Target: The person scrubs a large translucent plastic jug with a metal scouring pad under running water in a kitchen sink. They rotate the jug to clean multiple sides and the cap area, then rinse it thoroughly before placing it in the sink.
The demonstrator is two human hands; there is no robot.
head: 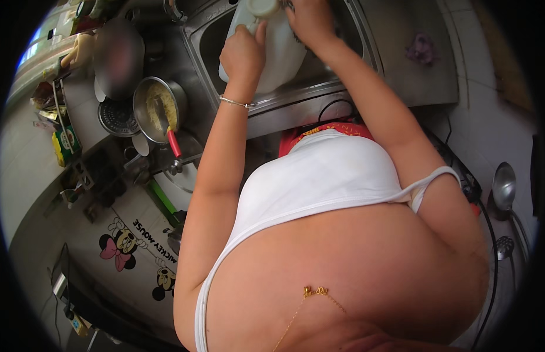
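Note:
A translucent white plastic jug (281,61) with a round cap (262,6) is tilted over the stainless steel sink (372,53). My left hand (242,52) grips it near the neck, just below the cap, thumb pointing up. On the jug's right side rests my right hand (312,22), fingers curled. Bits of dark wiry material, apparently a metal scouring pad (296,37), show at the edge of that hand; most of it is hidden under the palm.
Left of the sink stands a steel pot (177,103) holding yellowish residue and a red-handled utensil (173,143). A perforated steel disc (118,116) lies beside it. A purple mesh puff (422,49) sits on the right drainboard. A ladle (504,187) and a skimmer (505,247) are at far right.

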